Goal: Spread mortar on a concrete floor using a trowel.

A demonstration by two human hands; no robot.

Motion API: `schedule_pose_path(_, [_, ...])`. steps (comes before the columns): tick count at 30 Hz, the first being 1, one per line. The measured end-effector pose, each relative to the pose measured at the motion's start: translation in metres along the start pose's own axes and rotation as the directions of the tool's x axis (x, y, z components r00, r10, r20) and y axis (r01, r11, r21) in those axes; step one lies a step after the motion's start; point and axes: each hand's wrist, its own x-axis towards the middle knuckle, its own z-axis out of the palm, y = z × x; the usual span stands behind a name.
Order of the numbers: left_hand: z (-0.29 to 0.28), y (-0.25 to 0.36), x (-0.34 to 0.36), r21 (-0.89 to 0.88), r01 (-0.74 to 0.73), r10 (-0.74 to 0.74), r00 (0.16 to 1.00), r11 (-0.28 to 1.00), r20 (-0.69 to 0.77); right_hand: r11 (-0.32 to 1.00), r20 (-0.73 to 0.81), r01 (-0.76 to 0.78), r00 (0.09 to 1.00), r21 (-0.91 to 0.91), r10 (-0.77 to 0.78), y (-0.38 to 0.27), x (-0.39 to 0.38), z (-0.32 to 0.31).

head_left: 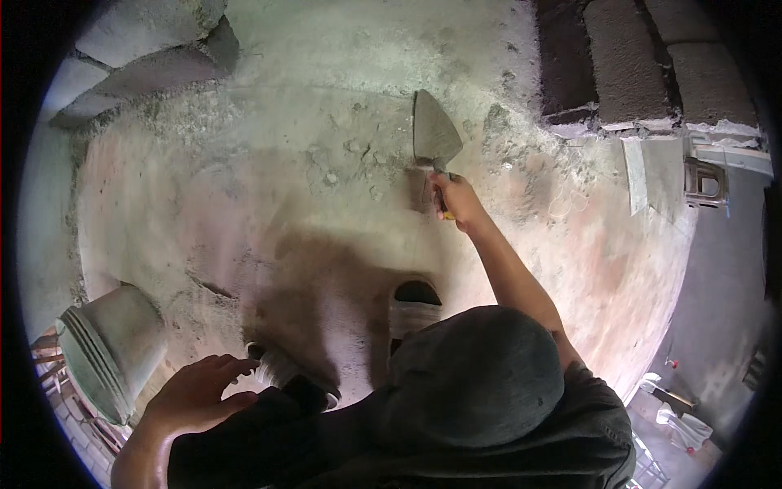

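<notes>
My right hand is closed round the handle of a brick trowel, with a bit of yellow showing at the grip. The trowel's broad grey blade points away from me, over the rough mortar-stained floor. I cannot tell whether the blade touches that surface. Crumbs of mortar lie just left of the blade. Down at the lower left, my left hand holds nothing. Its fingers are apart, bent near my knee and shoe.
A pale green bucket stands to the left. Grey blocks form masonry at the far right, and more blocks sit at the far left. A small brown stool is beyond the right edge. White bags lie at lower right.
</notes>
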Motion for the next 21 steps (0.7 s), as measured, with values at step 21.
schedule_pose_path(21, [0.000,-0.005,0.003,-0.024,-0.031,0.032,0.999,0.999,0.041,0.982,-0.291,-0.020,0.954,0.189,0.075,0.030,-0.052,-0.040])
